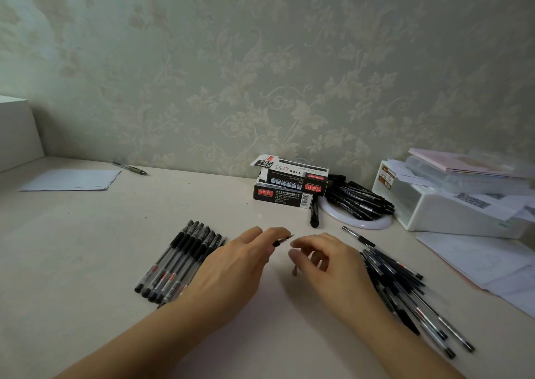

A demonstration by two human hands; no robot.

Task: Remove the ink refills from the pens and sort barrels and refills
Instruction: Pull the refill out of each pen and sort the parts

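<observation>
**Risk: small tip part slipping loose**

Your left hand (pixel 240 265) pinches a pen (pixel 282 241) by its tip end, just beside the right hand (pixel 324 260), whose fingers curl loosely, holding nothing. If you twist carelessly, the tip may roll off the counter (pixel 86 234) into the loose pen pile (pixel 405 289) right of your hands.

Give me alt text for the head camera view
A person's left hand pinches a pen over a pale desk, right hand beside it, between a neat row of pens and a loose pile.
</observation>
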